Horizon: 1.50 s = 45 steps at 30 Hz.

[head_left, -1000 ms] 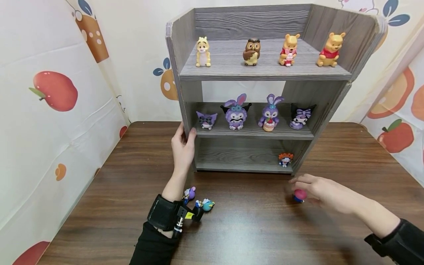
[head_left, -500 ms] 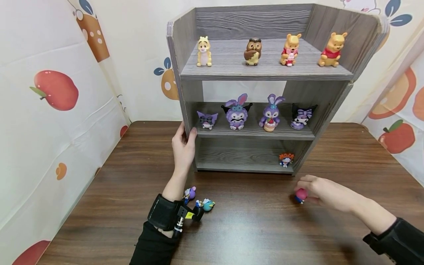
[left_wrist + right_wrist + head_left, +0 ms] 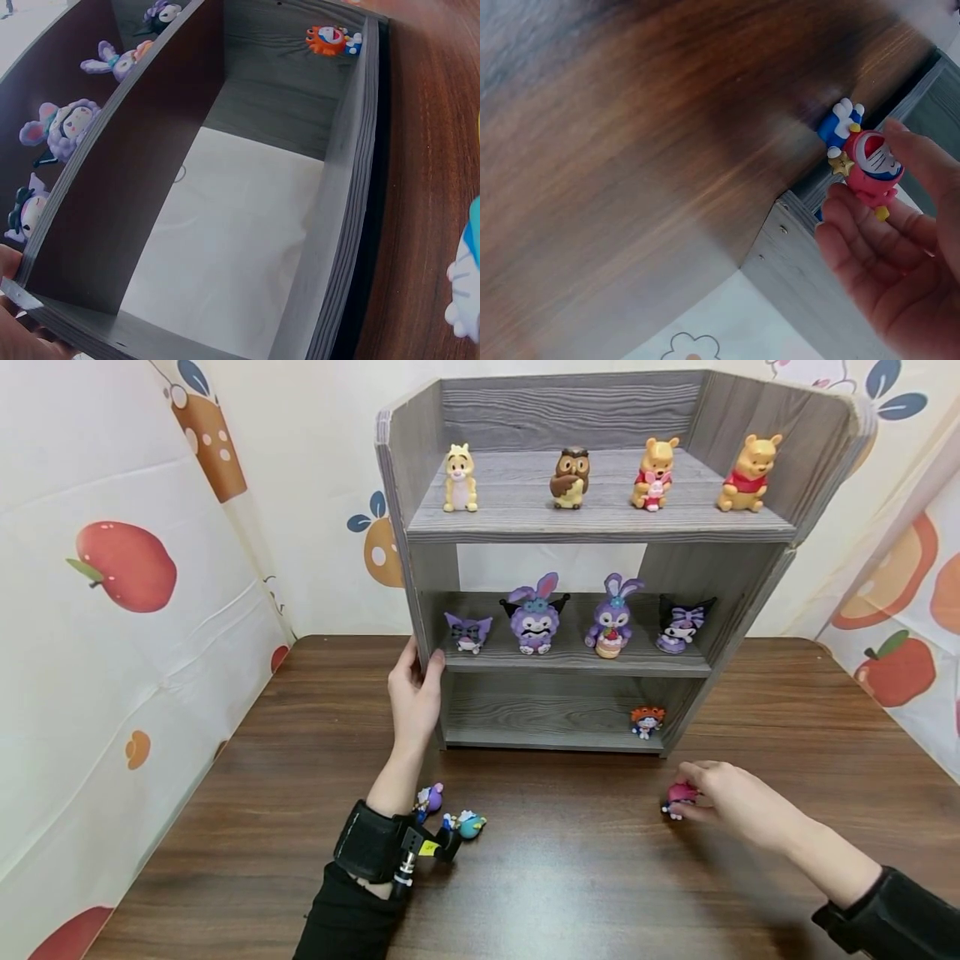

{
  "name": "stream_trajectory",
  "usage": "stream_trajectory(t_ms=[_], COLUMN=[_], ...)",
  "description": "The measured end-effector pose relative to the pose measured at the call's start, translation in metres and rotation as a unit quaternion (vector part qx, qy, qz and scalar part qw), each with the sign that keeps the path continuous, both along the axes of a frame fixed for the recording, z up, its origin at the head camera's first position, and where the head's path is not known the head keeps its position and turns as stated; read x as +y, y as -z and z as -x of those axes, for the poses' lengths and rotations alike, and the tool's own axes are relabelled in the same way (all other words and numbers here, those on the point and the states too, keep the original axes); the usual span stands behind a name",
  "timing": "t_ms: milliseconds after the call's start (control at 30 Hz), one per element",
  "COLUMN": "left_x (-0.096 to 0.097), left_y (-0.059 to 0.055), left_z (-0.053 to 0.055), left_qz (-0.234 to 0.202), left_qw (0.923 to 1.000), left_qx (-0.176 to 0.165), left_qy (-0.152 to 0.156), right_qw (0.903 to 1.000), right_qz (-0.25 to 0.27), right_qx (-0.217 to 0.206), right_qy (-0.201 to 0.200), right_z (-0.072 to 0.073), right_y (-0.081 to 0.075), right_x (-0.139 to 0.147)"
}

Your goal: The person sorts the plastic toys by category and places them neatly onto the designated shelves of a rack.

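My left hand grips the left side panel of a grey wood-grain shelf unit, around the middle board's height. In the left wrist view, its fingers show at the panel's edge. My right hand pinches a small cartoon figurine between thumb and fingers, close over the tabletop at the unit's right front. That figurine has a pink hood with yellow tips, a white whiskered face, a blue body and a gold star. On the bottom board, at its right end, stands an orange-maned figurine.
Beside my left wrist, a purple figurine and a teal figurine lie on the brown table. Several purple figurines, including a rabbit, line the middle board. An owl and several yellow figurines stand on top.
The pink-hooded figurine has turned in my right hand, its feet now toward the lower left. My right fingers have closed around it. The left hand keeps its place on the shelf unit.
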State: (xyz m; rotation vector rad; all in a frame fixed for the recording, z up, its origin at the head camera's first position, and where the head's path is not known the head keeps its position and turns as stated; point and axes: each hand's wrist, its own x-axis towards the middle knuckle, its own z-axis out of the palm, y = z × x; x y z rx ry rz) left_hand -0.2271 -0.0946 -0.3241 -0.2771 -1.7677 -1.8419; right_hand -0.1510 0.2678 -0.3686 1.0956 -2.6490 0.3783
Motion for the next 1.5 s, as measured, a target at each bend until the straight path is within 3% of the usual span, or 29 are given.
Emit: stream_trajectory(t_ms=[233, 867, 1267, 1500], left_x=[0.000, 0.000, 0.000, -0.001], left_y=[0.000, 0.001, 0.000, 0.002], left_z=[-0.001, 0.000, 0.000, 0.000], left_qz=[-0.008, 0.000, -0.004, -0.005], left_qw=[0.9999, 1.0000, 1.0000, 0.9998], left_qx=[-0.008, -0.003, -0.005, 0.021], left_qy=[0.004, -0.007, -0.004, -0.001], right_qw=[0.9989, 0.9989, 0.9989, 0.9994], right_qz=[-0.034, -0.007, 0.003, 0.018], right_qx=[0.021, 0.039, 0.036, 0.011], right_qy=[0.024, -0.026, -0.030, -0.026], right_z=[-0.003, -0.002, 0.020, 0.037], right_y=[-0.006, -0.006, -0.018, -0.021], right_x=[-0.002, -0.013, -0.043, -0.061])
